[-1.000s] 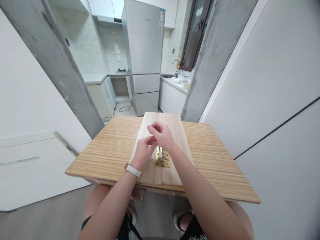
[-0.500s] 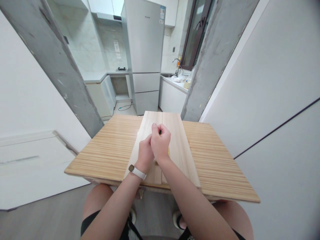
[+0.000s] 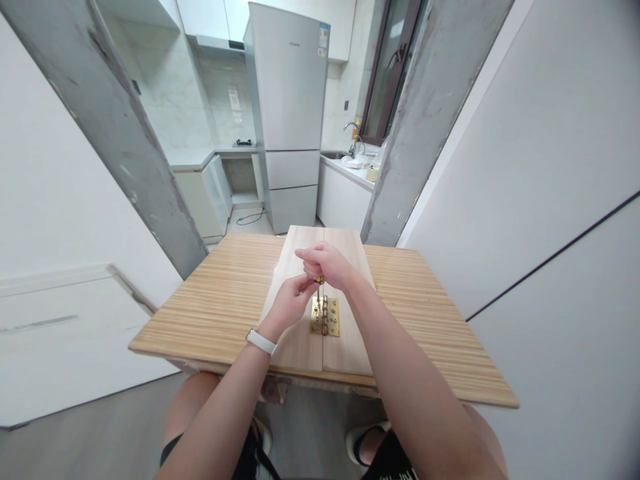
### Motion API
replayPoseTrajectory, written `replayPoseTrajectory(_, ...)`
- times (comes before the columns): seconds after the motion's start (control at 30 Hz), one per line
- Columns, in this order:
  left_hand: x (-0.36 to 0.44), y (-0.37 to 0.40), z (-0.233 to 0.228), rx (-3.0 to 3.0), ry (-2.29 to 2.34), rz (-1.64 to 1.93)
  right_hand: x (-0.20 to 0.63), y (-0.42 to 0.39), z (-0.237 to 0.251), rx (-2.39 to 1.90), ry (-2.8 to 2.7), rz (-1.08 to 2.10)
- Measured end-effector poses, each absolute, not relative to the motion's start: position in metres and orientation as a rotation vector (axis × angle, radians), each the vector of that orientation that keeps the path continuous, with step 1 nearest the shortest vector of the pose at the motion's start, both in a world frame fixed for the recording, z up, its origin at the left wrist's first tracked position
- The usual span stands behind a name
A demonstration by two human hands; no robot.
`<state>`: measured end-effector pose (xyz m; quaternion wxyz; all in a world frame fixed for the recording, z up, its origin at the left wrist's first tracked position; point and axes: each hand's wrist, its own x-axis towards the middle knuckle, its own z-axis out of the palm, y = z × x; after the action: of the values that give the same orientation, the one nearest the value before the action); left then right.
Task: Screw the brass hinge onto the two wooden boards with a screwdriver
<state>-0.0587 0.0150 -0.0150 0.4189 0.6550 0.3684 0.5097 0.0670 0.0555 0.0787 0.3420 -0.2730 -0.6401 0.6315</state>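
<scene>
A brass hinge (image 3: 333, 323) lies open across the seam between two pale boards (image 3: 295, 347), with screws in its leaves. Wrapped around the handle of a screwdriver (image 3: 319, 292) is my right hand (image 3: 327, 261), closed, its thumb pointing left. The screwdriver's shaft runs down toward the upper part of the hinge's left leaf; whether its tip sits in a screw is too small to tell. My left hand (image 3: 294, 299) pinches the screwdriver just below the handle, its wrist wearing a white-banded watch. Most of the handle is hidden by my fingers; a bit of yellow shows.
The boards rest on a striped wooden table (image 3: 420, 313) with angled edges. My knees are at its near edge. Beyond stand a silver fridge (image 3: 293, 100), a sink counter (image 3: 345, 193) and grey pillars (image 3: 405, 120) on either side.
My hands have shifted from clasped together to right above left, uncovering the hinge and the screwdriver's shaft. My right forearm has swung outward to the right.
</scene>
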Motion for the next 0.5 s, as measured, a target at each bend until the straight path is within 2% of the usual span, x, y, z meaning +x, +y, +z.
replayPoseTrajectory(0.13, -0.057, 0.015, -0.018, 1.619, 0.959, 1.339, 0.066, 0.054, 0.073, -0.763, -1.673, 1.503)
replayPoseTrajectory(0.3, -0.057, 0.012, -0.02, 1.639, 1.055, 1.385, 0.06, 0.041, 0.066, -0.822, -1.657, 1.105)
replayPoseTrajectory(0.5, -0.049, 0.006, -0.014, 1.646, 1.238, 1.505, 0.05, 0.018, 0.059, -0.875, -1.335, 0.861)
